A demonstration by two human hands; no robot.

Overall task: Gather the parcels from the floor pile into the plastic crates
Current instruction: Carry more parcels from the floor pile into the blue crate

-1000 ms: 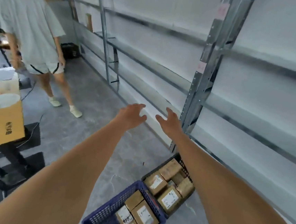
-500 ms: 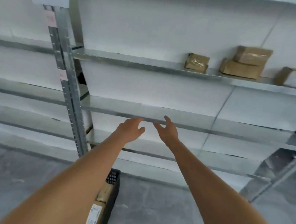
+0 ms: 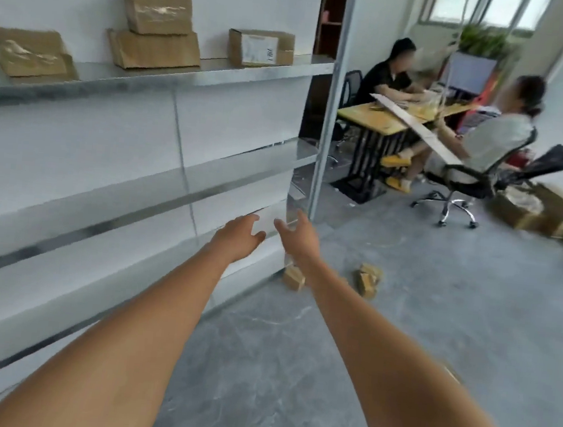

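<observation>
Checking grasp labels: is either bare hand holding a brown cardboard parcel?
No: the left hand and right hand reach forward with nothing in them.

Scene bright, evenly lit. Daylight enters via window [image 3: 478, 7] at upper right; pane overexposed. Shadows soft and weak on grey floor [image 3: 435, 314]. Dull sheen along metal shelf [image 3: 183, 73] edges. Motion blur throughout, strongest at right edge. Wide-angle distortion: shelf lines splay, forearms stretch toward lower corners. Overall detail soft.

floor parcels [image 3: 366, 283] blurred, partly behind right forearm [image 3: 381, 343], faces blurred
</observation>
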